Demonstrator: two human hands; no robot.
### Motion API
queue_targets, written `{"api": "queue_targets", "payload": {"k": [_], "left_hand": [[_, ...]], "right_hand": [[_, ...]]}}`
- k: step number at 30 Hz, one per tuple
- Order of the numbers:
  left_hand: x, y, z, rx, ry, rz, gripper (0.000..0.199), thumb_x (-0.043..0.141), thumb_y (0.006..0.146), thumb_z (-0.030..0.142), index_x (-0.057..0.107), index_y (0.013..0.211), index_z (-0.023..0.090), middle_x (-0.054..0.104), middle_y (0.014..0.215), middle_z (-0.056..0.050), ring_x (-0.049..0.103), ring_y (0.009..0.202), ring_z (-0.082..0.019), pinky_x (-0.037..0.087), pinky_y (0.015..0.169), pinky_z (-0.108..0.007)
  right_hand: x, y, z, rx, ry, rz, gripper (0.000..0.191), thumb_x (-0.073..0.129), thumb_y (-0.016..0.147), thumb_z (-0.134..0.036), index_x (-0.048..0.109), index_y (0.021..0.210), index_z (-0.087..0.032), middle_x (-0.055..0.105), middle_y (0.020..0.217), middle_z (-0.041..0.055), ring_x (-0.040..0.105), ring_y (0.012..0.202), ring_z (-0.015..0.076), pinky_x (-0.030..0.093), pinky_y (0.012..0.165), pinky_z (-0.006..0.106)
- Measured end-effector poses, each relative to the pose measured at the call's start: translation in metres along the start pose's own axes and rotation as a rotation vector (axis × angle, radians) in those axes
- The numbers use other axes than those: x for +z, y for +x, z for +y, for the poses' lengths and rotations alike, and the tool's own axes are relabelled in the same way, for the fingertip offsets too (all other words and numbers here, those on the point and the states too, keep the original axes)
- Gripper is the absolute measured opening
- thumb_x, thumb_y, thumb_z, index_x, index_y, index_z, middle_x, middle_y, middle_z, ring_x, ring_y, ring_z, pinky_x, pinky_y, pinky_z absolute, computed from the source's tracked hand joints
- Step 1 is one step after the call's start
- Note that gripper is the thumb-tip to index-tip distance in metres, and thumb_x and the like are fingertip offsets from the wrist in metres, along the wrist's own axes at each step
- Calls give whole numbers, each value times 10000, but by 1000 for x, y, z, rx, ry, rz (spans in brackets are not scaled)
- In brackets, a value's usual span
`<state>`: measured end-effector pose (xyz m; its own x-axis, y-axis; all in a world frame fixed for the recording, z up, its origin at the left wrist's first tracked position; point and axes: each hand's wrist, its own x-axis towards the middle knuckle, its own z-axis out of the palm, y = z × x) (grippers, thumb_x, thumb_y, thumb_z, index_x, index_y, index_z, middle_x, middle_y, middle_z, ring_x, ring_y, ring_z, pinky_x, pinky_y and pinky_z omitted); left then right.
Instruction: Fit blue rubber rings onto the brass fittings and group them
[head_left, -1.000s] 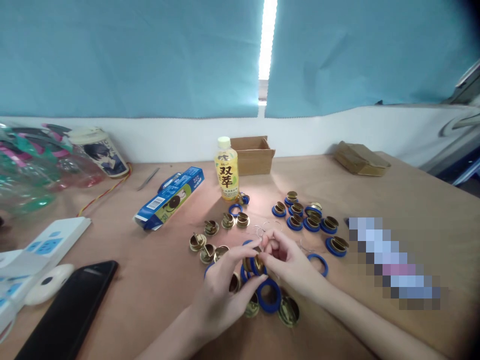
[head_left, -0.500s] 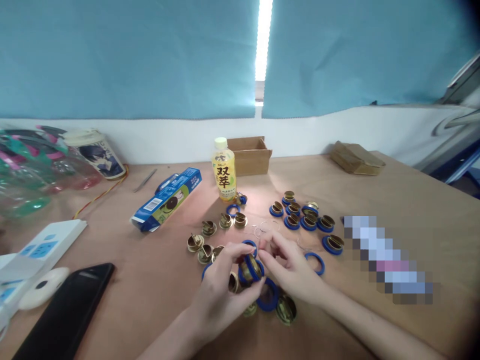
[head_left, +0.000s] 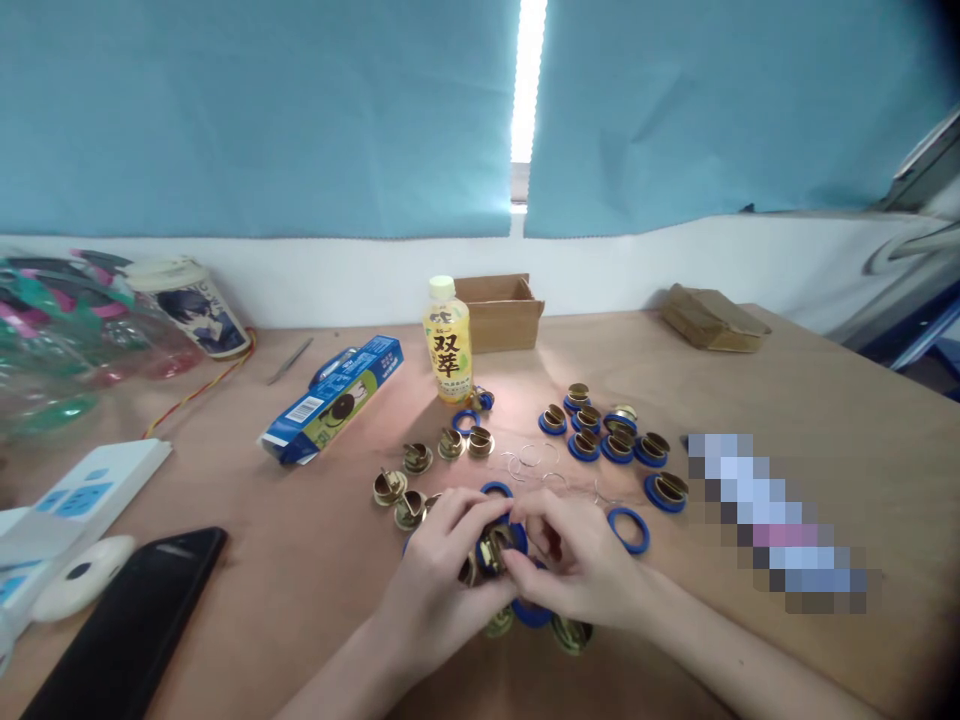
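Observation:
Between my two hands is a round brass fitting (head_left: 491,552) with a blue ring around it. My left hand (head_left: 439,570) grips it from the left, fingers on top and thumb below. My right hand (head_left: 577,555) pinches its right side, the thumb on the brass part and the fingertips at the ring's upper edge. Fingers partly cover the piece. Beyond the hands lie a loose blue ring (head_left: 628,530) and several thin wire rings (head_left: 530,456). Bare brass fittings (head_left: 418,457) are grouped on the left, and fittings with blue rings (head_left: 618,442) on the right.
A yellow-labelled bottle (head_left: 448,345) stands before an open cardboard box (head_left: 501,318). A blue carton (head_left: 334,400), tweezers (head_left: 291,360), a black phone (head_left: 131,625) and spray bottles (head_left: 75,330) are on the left. A brown paper packet (head_left: 712,318) lies at the back right.
My right hand has moved left and down onto the fitting, its thumb now against the brass part. The fitting has turned, showing more of its brass inside. My left hand stays nearly in place.

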<state>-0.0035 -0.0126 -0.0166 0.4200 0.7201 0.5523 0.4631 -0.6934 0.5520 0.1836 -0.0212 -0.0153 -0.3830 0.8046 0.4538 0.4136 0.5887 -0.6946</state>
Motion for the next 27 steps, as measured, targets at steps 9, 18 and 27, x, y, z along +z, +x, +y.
{"api": "queue_targets", "payload": {"k": [9, 18, 27], "left_hand": [[-4, -1, 3, 135, 160, -32, 154, 565, 787, 128, 659, 905, 158, 615, 688, -44, 583, 580, -194, 471, 509, -277], [-2, -2, 2, 113, 181, -64, 145, 535, 842, 139, 676, 839, 175, 649, 672, -51, 588, 575, -205, 452, 526, -304], [2, -7, -9, 38, 186, -101, 315, 530, 688, 72, 639, 964, 177, 696, 802, -76, 634, 701, -253, 516, 627, -367]], "right_hand": [[3, 2, 0, -4, -50, -15, 203, 704, 772, -299, 508, 807, -255, 486, 560, -65, 481, 480, 121, 366, 453, 238], [-3, 3, -4, -113, -121, -24, 238, 702, 741, -345, 487, 707, -249, 553, 577, -27, 511, 496, 141, 402, 498, 282], [2, -1, -8, -258, -364, -196, 202, 465, 937, -181, 595, 787, -215, 629, 648, 42, 537, 545, 188, 357, 493, 331]]}}
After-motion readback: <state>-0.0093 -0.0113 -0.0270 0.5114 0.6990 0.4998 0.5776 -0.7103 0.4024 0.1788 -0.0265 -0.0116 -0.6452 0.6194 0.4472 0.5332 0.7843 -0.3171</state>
